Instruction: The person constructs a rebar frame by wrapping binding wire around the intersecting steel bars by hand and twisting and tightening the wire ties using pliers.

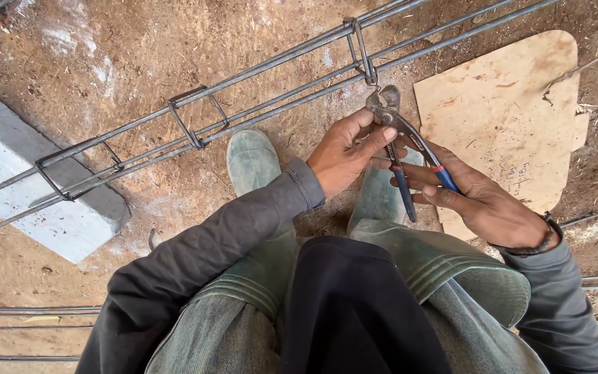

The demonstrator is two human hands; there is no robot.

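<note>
A long cage of steel rebar (257,76) with rectangular stirrups runs diagonally across the dirt ground. Pincers with blue handles (403,149) have their jaws at a stirrup joint (372,76) on the nearest bar. My right hand (479,201) grips the blue handles. My left hand (344,152) rests on the pincers near the jaws, with the thumb pressed against the tool's head. My green rubber boots (254,166) stand just below the cage.
A white concrete block (29,187) supports the cage at the left. A flat piece of cardboard (506,111) lies on the ground at the right. Loose rebar rods (29,312) lie at the lower left and lower right.
</note>
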